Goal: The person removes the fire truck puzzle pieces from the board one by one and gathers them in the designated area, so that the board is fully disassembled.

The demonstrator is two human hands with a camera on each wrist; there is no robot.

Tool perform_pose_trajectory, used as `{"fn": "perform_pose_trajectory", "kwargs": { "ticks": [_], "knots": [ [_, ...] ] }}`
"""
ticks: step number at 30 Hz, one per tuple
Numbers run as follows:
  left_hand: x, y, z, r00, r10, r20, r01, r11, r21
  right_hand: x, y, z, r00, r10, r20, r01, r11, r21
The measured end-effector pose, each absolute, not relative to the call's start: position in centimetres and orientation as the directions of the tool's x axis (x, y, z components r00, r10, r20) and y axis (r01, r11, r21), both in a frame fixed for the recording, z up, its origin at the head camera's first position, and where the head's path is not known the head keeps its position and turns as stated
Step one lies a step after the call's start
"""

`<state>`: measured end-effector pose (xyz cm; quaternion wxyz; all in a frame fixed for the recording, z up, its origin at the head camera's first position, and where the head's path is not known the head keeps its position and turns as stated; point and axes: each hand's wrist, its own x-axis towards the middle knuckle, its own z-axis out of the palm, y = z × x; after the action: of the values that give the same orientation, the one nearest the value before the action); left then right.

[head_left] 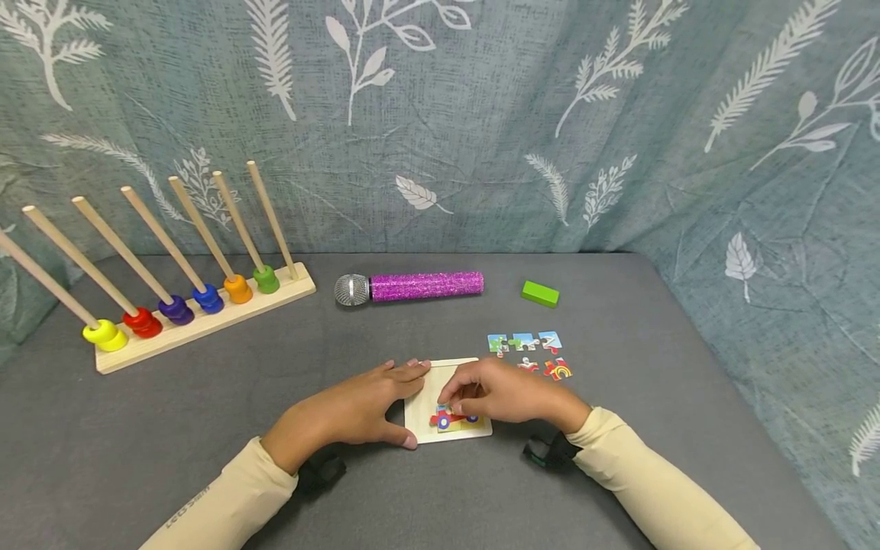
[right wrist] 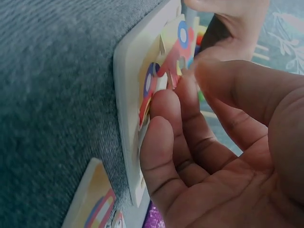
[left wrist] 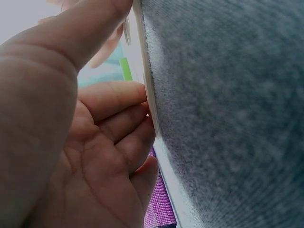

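A pale wooden puzzle board (head_left: 419,416) lies in front of me, with joined jigsaw pieces (head_left: 444,422) showing a red vehicle with blue wheels along its lower part. My left hand (head_left: 367,405) rests at the board's left side, fingers spread toward the upper corner and thumb by the lower one. Over the right half, my right hand (head_left: 505,391) pinches a small puzzle piece (right wrist: 175,78) between thumb and index finger, low against the picture. Its fingers mostly hide that piece. In the right wrist view, another wheel (right wrist: 183,31) shows beyond the fingertips.
Several loose puzzle pieces (head_left: 524,342) lie to the board's upper right. Behind them sits a green block (head_left: 539,294). A purple glittery microphone (head_left: 426,286) lies farther back. At the left stands a wooden peg stand (head_left: 199,325) with coloured rings. A leaf-patterned curtain (head_left: 440,153) hangs behind.
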<state>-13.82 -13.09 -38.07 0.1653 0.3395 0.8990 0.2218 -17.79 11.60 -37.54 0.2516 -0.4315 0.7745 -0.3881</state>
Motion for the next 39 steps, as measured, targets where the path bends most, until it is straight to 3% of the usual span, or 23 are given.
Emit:
{"fn": "perform_pose_trajectory", "kwargs": {
  "ticks": [18,30,39],
  "knots": [
    [-13.83,-13.07,-37.86,-0.713,0.691,-0.123,0.552,0.66,0.509,-17.66,11.27,-37.71,-0.503,-0.863,-0.053,-0.537,0.36,-0.763],
    [-13.75,-13.1,-38.09,-0.713,0.692,-0.113,0.553,0.655,0.514,-17.58,11.22,-37.95,-0.472,-0.878,-0.075,-0.448,0.313,-0.837],
    [-13.8,-13.18,-38.18,-0.713,0.693,-0.108,0.556,0.652,0.516,-17.58,11.76,-37.94,-0.504,-0.861,-0.065,-0.349,0.272,-0.897]
  ]
}}
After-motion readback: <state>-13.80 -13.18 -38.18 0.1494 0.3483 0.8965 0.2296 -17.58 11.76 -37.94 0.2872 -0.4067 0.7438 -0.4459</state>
